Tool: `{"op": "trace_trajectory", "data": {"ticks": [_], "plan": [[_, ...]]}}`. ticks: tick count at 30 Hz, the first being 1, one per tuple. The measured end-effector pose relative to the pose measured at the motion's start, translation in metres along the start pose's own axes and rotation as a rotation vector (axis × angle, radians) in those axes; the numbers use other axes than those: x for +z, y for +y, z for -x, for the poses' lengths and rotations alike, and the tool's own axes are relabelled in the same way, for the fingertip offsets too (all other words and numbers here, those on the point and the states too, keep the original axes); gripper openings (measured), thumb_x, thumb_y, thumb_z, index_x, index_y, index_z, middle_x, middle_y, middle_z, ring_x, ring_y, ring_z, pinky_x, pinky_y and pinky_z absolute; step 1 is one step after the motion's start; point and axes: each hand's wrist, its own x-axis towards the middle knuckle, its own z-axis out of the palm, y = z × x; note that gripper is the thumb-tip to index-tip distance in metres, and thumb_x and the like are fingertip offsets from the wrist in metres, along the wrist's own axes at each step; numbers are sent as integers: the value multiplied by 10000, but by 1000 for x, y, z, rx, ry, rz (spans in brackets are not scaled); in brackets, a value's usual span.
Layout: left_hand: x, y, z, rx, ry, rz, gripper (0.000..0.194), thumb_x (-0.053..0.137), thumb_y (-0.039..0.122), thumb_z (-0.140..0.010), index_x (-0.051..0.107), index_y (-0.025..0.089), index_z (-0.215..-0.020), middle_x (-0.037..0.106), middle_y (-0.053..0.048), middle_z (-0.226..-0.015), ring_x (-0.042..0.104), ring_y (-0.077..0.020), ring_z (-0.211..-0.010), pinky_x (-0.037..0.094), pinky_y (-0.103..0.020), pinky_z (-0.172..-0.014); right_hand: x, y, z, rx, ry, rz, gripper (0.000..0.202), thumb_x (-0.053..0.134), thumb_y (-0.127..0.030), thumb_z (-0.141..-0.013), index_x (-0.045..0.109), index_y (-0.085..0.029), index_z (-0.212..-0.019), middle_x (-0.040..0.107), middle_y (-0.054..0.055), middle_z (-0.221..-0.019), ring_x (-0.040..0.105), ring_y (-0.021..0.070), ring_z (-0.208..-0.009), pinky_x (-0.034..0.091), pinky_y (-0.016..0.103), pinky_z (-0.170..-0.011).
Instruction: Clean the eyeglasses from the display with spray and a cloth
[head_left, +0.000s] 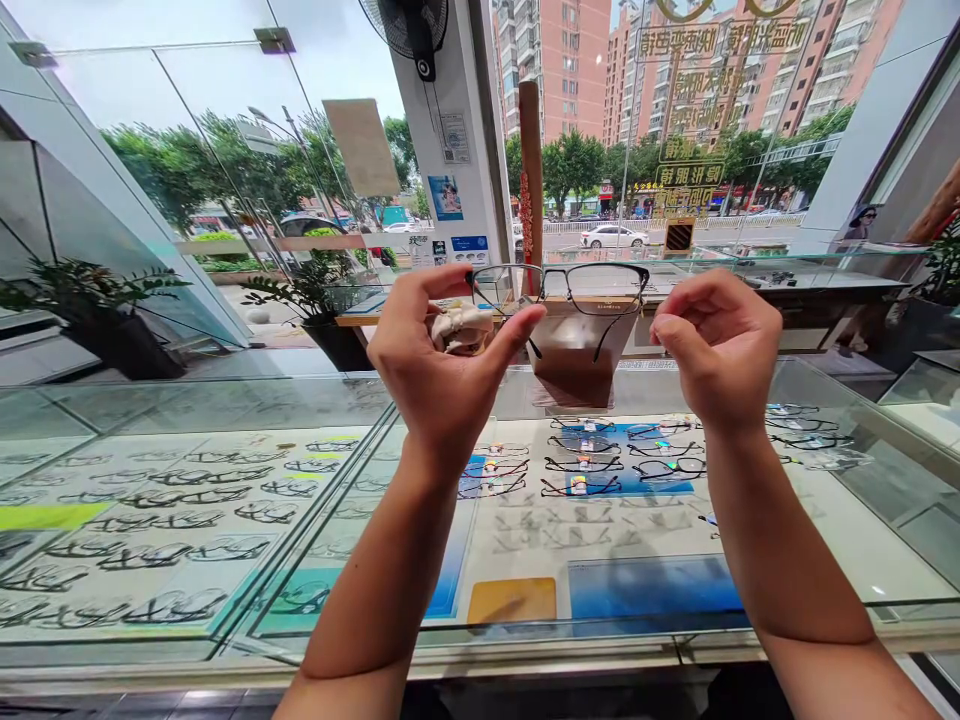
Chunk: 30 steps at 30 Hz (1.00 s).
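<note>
A pair of dark thin-rimmed eyeglasses [556, 269] is raised in front of me, its lenses upright and its temples hanging below. My left hand [442, 350] grips one end of the frame between thumb and fingers. A crumpled whitish thing [461, 328] shows in the gap of that hand; whether it lies in the palm or behind cannot be told. Close to the other end of the glasses, but apart from them, is my right hand [724, 345]. Its fingers are curled and the thumb meets the index finger, with nothing visible between them.
Below my arms stands a glass display case [517, 560] with several rows of eyeglasses [585, 465] inside. A second case with more eyeglasses [187, 495] adjoins on the left. Behind the raised glasses is a brown-and-white box-like thing [577, 350]. Potted plants [334, 335] stand by the windows.
</note>
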Motion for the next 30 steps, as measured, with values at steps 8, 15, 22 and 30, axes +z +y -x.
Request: {"op": "trace_trajectory", "data": {"ticks": [8, 15, 22, 30], "plan": [[-1, 2, -1, -4, 1, 15, 486, 1037, 360, -740, 755, 335, -1135, 753, -56, -1146, 694, -297, -1155, 568, -399, -751, -2, 9, -1, 2, -22, 64, 157, 730, -271, -853, 611, -267, -752, 587, -23, -696, 526, 138, -619, 462, 321, -571], [-1, 2, -2, -12, -2, 35, 466, 1037, 313, -738, 755, 323, -1108, 756, -54, -1122, 693, -296, -1166, 567, -398, -755, -2, 7, -1, 8, -26, 31, 95, 675, -201, -822, 620, -261, -772, 592, -26, -716, 561, 138, -637, 482, 326, -596], [0, 4, -3, -40, -17, 66, 440, 1031, 360, -754, 755, 324, -1094, 761, -46, -1090, 703, -279, -1115, 567, -378, -732, -2, 7, -2, 19, -2, 19, 139, 692, -159, -794, 615, -252, -725, 576, -39, -676, 510, 121, -597, 419, 313, -560], [1, 2, -4, 64, -13, -100, 518, 1020, 551, -725, 758, 335, -1116, 758, -50, -1088, 717, -273, -1040, 578, -381, -705, -2, 11, -1, 42, -32, 1, 214, 763, -206, -856, 603, -245, -719, 558, -40, -666, 491, 120, -597, 400, 301, -554]]}}
